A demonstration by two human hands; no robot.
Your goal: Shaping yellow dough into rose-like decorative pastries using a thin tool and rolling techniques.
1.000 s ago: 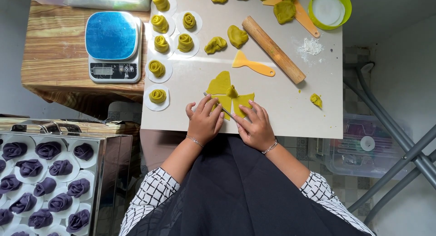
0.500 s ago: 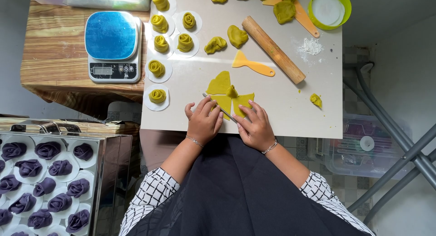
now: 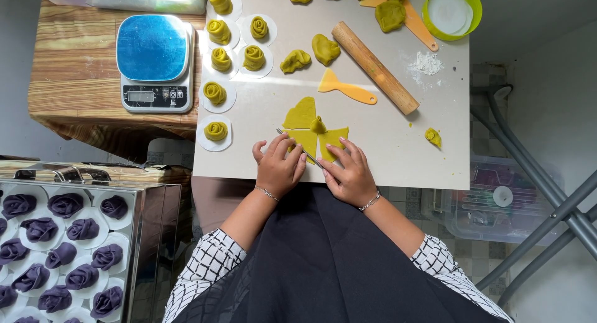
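On the board [image 3: 398, 155], green dough [image 3: 311, 127] lies just beyond my fingertips. My left hand [image 3: 278, 167] and right hand [image 3: 349, 174] press on a thin rod [image 3: 298, 146], fingers bent over it.

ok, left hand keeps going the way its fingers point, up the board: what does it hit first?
Most likely the cut yellow-green dough sheet: the left hand already has its fingertips at the sheet's near edge. Beyond that, the yellow scraper. Height above the board is unclear.
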